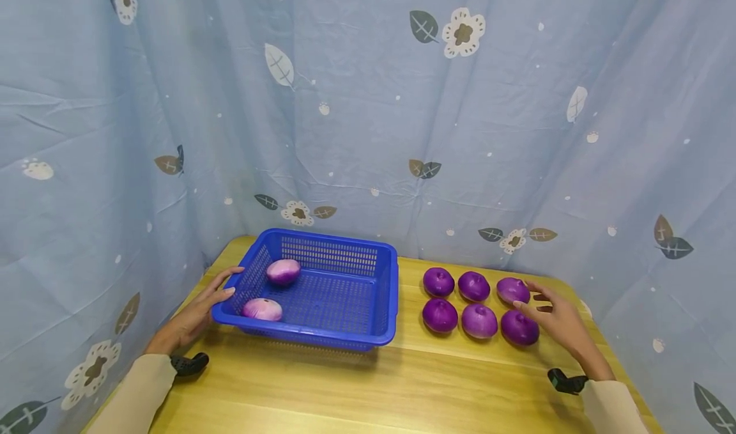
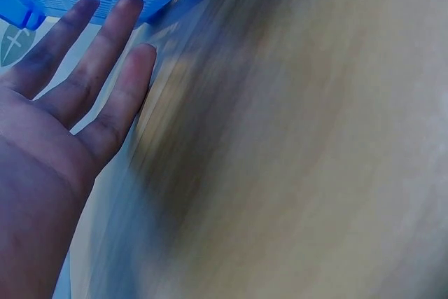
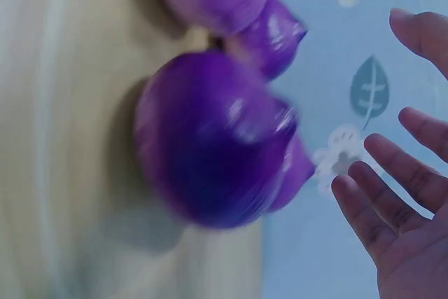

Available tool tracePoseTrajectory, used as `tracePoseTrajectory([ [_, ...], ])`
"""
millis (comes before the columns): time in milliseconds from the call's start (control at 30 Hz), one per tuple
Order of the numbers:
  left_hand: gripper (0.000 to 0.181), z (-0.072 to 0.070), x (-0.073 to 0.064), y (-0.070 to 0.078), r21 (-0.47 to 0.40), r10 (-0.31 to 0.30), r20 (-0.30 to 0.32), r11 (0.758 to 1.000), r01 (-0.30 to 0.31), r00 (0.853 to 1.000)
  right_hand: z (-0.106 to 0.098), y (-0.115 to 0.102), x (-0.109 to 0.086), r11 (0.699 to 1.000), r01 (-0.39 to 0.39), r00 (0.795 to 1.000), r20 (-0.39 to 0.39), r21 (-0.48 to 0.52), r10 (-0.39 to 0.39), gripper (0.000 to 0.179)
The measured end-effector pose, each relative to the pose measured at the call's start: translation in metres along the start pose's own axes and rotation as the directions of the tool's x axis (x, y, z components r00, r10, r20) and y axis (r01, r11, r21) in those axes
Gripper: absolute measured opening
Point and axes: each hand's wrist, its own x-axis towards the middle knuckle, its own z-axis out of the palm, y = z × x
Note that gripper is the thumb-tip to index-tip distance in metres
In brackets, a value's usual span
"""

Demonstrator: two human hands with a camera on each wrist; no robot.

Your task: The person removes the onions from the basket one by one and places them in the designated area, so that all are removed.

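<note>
At the left rim of a blue plastic basket (image 1: 322, 339), my left hand (image 1: 198, 309) touches the edge with its fingers extended. Three straight fingers (image 2: 105, 47) of that hand reach toward the basket's outer wall in the left wrist view. Inside the basket lie two pale pink-and-purple onions, one toward the back (image 1: 283, 271) and one toward the front (image 1: 262, 309). My right hand (image 1: 554, 316), fingers spread, hovers around the right side of the back-right purple onion (image 1: 512, 290). Just below it sits the front-right onion (image 1: 520, 327), large and blurred in the right wrist view.
More purple onions stand in two short rows right of the basket, such as the back-left one (image 1: 439, 282) and front-middle one (image 1: 480, 321). The yellow wooden table (image 1: 345, 395) is bounded by a blue patterned curtain (image 1: 368, 121) behind and at both sides.
</note>
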Motion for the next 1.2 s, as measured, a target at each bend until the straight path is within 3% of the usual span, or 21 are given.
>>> tracePoseTrajectory([
  [300, 0.058, -0.002, -0.001, -0.003, -0.028, 0.002, 0.004, 1.000, -0.002, 1.000, 0.006, -0.041, 0.030, 0.994, 0.095, 0.995, 0.008, 0.048, -0.096, 0.068],
  [533, 0.061, -0.001, -0.001, -0.002, -0.028, -0.026, -0.005, 0.999, 0.026, 1.000, 0.025, -0.064, 0.051, 0.981, 0.179, 0.984, 0.006, 0.080, -0.180, 0.064],
  [767, 0.062, 0.000, 0.000, -0.001, -0.011, -0.026, 0.001, 1.000, 0.026, 1.000, 0.043, -0.099, 0.070, 0.968, 0.208, 0.975, 0.044, 0.140, -0.216, 0.062],
  [967, 0.060, 0.000, 0.002, -0.002, -0.026, -0.005, 0.001, 1.000, 0.005, 1.000, 0.064, -0.132, 0.090, 0.942, 0.307, 0.948, 0.044, 0.135, -0.315, 0.061],
  [1200, 0.061, 0.000, 0.002, -0.003, -0.037, -0.027, -0.005, 0.999, 0.027, 1.000, 0.089, -0.169, 0.108, 0.910, 0.369, 0.919, 0.073, 0.190, -0.388, 0.059],
])
